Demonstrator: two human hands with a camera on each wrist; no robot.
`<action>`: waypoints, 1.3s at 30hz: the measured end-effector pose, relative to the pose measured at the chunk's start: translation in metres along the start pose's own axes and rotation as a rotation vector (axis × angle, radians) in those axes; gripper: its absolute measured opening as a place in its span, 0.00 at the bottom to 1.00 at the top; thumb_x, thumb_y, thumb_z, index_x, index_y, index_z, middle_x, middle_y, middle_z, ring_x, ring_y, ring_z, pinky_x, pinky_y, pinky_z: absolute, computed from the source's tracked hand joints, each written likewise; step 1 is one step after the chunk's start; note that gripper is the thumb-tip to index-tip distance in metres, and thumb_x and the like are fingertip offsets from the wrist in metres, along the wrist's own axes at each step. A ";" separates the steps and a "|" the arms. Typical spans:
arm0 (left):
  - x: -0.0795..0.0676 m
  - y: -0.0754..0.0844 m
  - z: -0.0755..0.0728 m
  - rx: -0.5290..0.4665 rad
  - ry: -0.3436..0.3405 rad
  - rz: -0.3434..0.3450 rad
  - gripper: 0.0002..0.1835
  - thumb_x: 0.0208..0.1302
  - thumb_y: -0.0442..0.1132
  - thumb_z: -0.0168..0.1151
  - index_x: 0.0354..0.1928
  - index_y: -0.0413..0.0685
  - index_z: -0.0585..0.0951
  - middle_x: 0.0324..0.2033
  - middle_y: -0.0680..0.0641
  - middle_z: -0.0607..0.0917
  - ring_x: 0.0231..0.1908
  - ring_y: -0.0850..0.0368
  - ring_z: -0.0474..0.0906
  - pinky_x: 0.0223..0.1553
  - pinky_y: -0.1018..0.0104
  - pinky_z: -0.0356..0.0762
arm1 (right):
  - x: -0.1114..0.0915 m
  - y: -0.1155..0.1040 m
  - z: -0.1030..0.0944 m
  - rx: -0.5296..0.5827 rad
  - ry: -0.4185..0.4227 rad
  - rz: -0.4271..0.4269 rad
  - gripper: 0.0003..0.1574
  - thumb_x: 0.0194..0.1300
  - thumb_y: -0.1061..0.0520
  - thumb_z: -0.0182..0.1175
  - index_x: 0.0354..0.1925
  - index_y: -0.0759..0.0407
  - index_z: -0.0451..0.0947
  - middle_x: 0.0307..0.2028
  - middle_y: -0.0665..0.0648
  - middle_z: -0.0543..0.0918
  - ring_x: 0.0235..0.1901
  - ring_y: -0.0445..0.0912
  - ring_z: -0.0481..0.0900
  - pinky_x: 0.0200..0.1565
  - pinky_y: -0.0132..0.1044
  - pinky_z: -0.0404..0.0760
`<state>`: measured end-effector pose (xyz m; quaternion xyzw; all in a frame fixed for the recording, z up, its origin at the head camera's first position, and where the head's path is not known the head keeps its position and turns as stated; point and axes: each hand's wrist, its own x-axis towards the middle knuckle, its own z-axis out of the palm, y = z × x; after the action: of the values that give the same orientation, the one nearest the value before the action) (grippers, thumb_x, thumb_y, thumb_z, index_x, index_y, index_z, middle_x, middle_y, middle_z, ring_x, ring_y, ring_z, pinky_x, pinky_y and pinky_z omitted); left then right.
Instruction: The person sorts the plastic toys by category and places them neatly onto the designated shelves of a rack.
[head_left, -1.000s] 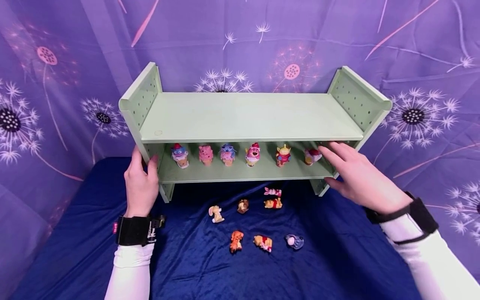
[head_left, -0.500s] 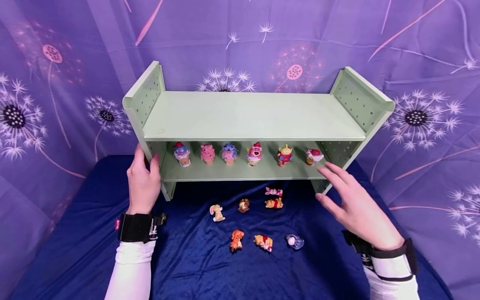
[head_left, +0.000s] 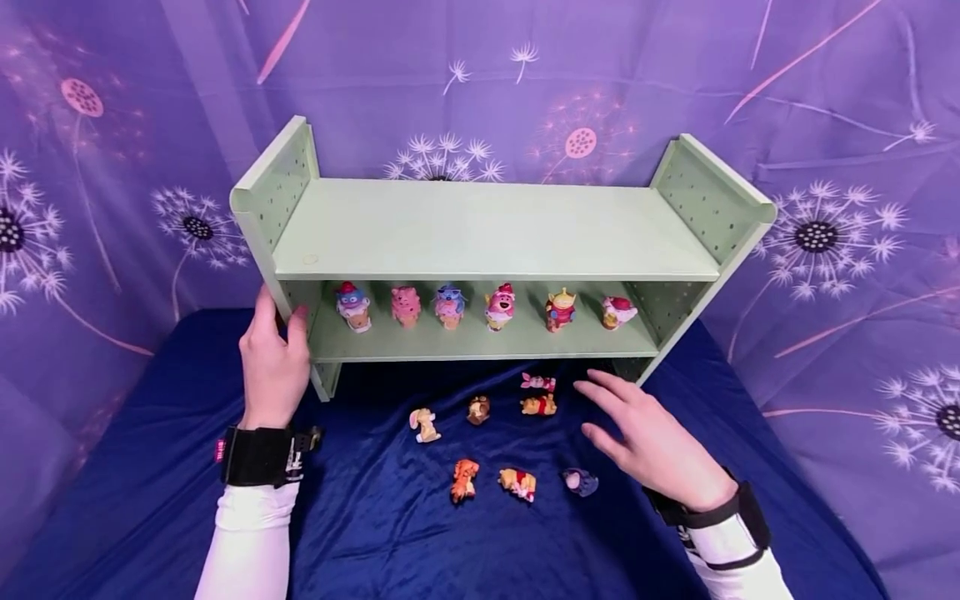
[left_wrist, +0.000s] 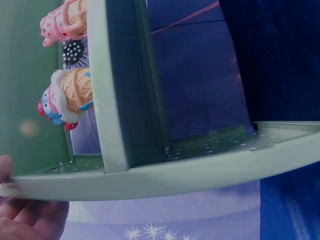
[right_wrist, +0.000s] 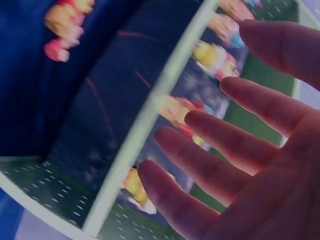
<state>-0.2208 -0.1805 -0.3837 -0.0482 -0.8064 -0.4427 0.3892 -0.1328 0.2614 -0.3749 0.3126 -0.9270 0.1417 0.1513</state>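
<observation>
Left hand (head_left: 273, 371): thumb and fingers gripping the left side panel (head_left: 281, 193) of the green shelf unit (head_left: 480, 229), probably to steady it. Right hand (head_left: 652, 433): fingers spread, nothing held, over the blue cloth (head_left: 420, 554) in front of the unit's right end, near the pink figurine (head_left: 538, 382) and red-shirted bear (head_left: 538, 405), both lying. Six figurines (head_left: 499, 307) spaced along the lower shelf's (head_left: 465, 343) front edge, likely so each shows. Seven loose figurines (head_left: 464, 481) on cloth, scattered, apparently for easy reach.
</observation>
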 end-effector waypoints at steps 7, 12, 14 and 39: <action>0.004 0.002 0.002 -0.018 -0.019 0.014 0.24 0.71 0.36 0.58 0.68 0.53 0.71 0.54 0.45 0.79 0.54 0.46 0.76 0.52 0.49 0.71 | -0.021 0.008 0.025 -0.008 -0.060 -0.038 0.31 0.60 0.55 0.68 0.60 0.60 0.75 0.57 0.62 0.74 0.51 0.55 0.77 0.48 0.51 0.76; 0.004 0.003 0.001 -0.020 -0.018 0.014 0.25 0.71 0.36 0.58 0.68 0.53 0.71 0.54 0.45 0.79 0.54 0.47 0.76 0.52 0.50 0.71 | -0.030 0.013 0.044 0.013 -0.119 -0.059 0.25 0.60 0.54 0.69 0.53 0.63 0.78 0.49 0.58 0.77 0.46 0.49 0.78 0.46 0.45 0.78; 0.004 0.003 0.001 -0.019 -0.012 0.015 0.25 0.71 0.36 0.58 0.68 0.53 0.71 0.54 0.45 0.79 0.54 0.47 0.76 0.52 0.50 0.71 | -0.033 0.013 0.050 0.033 -0.152 -0.056 0.24 0.61 0.51 0.69 0.51 0.63 0.79 0.47 0.55 0.77 0.44 0.46 0.78 0.45 0.43 0.78; 0.000 0.000 -0.001 -0.008 -0.012 0.003 0.24 0.72 0.37 0.57 0.68 0.54 0.71 0.54 0.45 0.79 0.54 0.47 0.76 0.53 0.50 0.71 | -0.039 0.014 0.057 0.049 -0.315 -0.177 0.21 0.42 0.69 0.63 0.29 0.46 0.69 0.29 0.40 0.60 0.26 0.32 0.62 0.29 0.29 0.67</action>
<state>-0.2201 -0.1812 -0.3834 -0.0538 -0.8067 -0.4451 0.3851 -0.1225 0.2725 -0.4434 0.4147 -0.9044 0.0997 0.0083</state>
